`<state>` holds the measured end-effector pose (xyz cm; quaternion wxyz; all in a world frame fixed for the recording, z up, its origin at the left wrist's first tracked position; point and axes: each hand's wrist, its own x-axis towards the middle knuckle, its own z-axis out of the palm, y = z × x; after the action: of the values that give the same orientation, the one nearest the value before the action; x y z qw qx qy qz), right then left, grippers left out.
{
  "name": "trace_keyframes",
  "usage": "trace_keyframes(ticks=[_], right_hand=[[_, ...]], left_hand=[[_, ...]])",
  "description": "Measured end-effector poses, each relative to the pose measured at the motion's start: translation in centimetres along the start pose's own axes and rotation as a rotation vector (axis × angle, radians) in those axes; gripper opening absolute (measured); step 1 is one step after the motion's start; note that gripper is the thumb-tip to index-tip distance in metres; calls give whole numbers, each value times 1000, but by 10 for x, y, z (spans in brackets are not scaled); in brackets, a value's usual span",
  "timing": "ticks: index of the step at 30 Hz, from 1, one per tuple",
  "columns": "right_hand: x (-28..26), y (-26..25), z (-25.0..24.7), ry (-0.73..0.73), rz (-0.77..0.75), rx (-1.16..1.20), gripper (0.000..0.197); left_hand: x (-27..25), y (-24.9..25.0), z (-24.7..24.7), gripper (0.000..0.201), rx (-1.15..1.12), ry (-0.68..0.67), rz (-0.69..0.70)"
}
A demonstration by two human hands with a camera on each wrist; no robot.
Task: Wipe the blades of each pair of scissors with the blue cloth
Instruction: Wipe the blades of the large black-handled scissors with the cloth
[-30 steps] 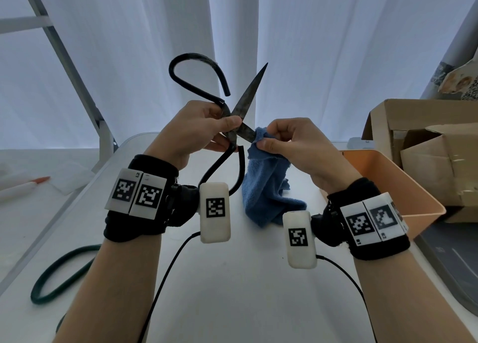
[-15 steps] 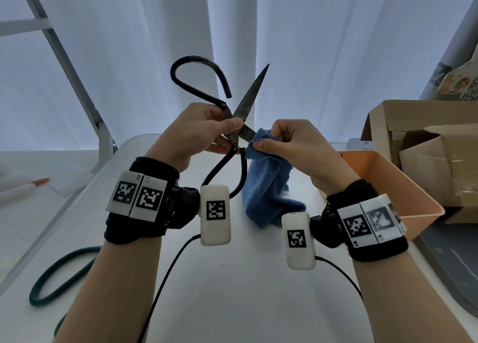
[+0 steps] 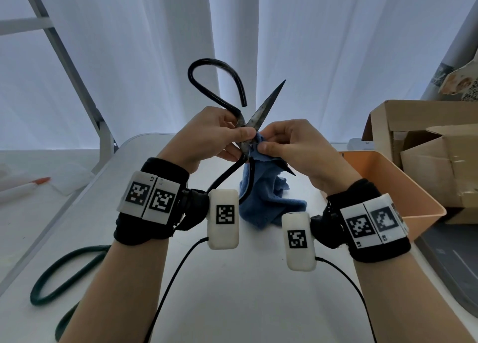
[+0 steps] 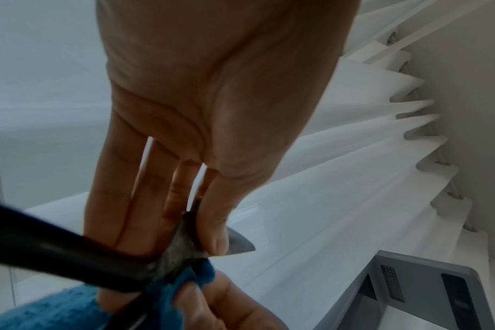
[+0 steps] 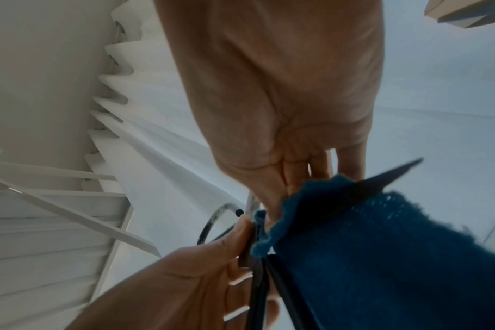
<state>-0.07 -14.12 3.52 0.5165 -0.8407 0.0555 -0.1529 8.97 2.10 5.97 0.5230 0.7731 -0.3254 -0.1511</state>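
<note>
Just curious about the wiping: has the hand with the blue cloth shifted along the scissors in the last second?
Yes. The right hand with the blue cloth has slid left toward the black metal scissors' pivot, away from the orange plastic bin.

Black looped handles and dull grey, rust-speckled blades on the scissors [image 3: 248,125]; a deep blue cloth [image 3: 266,197] just below the fingers [image 3: 269,148]; black wristbands [image 3: 152,203] with black-and-white square-coded tags; an orange bin [image 3: 403,187]; a white tabletop [image 3: 232,291]; a dark green cord [image 3: 59,275]
</note>
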Motion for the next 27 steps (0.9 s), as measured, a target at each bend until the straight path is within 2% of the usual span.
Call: trace_keyframes(ticks=[6, 14, 27], right_hand=[[3, 5, 6, 14, 0, -4, 12], [9, 9, 12, 144, 1, 23, 10], [8, 6, 11, 60, 54, 308, 26]], left_hand=[[1, 2, 5, 17, 15, -9, 27], [-1, 0, 11, 18, 73, -131, -1], [8, -5, 12, 20, 102, -32, 73]])
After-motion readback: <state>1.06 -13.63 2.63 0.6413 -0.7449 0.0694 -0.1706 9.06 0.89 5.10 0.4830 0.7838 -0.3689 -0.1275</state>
